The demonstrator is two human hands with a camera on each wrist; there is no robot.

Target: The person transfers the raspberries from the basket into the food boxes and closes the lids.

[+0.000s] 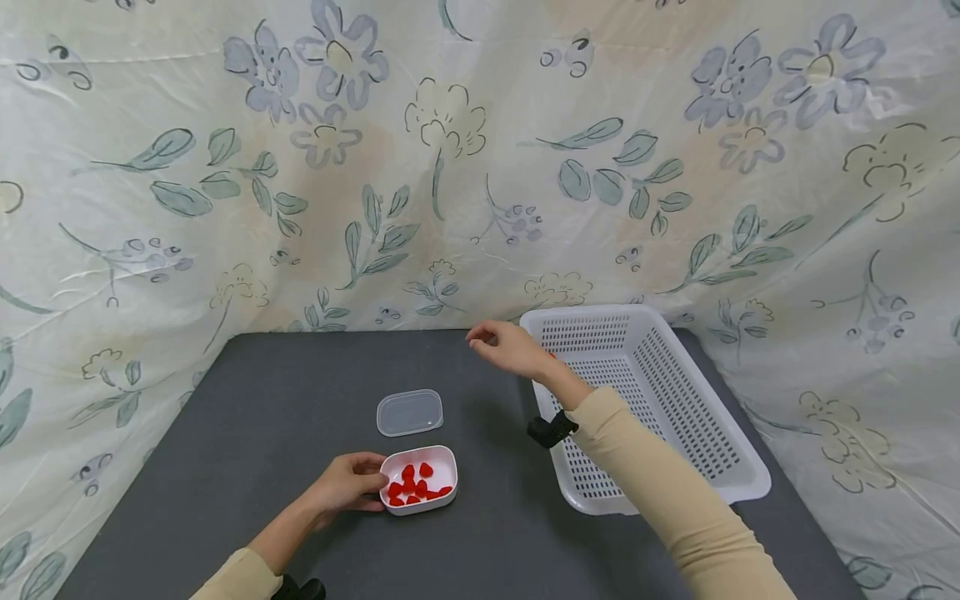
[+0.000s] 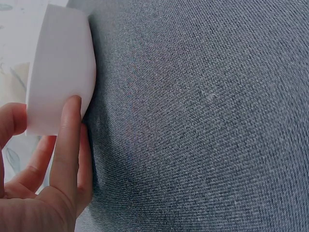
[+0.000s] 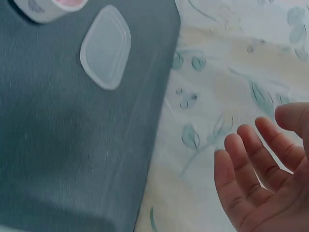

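Observation:
A small white container (image 1: 423, 492) with several red pieces (image 1: 411, 485) in it stands on the dark grey table (image 1: 247, 433). My left hand (image 1: 351, 483) grips its left side; in the left wrist view my fingers (image 2: 67, 140) lie against the container wall (image 2: 58, 67). The clear lid (image 1: 409, 412) lies flat just behind it, and shows again as the lid (image 3: 105, 46) in the right wrist view. My right hand (image 1: 501, 342) hovers above the table's far edge, left of the white basket (image 1: 720, 442); it is empty, its fingers (image 3: 256, 159) relaxed.
The white perforated basket sits on the table's right side with nothing in it. A floral cloth (image 1: 450, 150) hangs behind and around the table. A black wrist strap (image 1: 552, 429) is on my right forearm.

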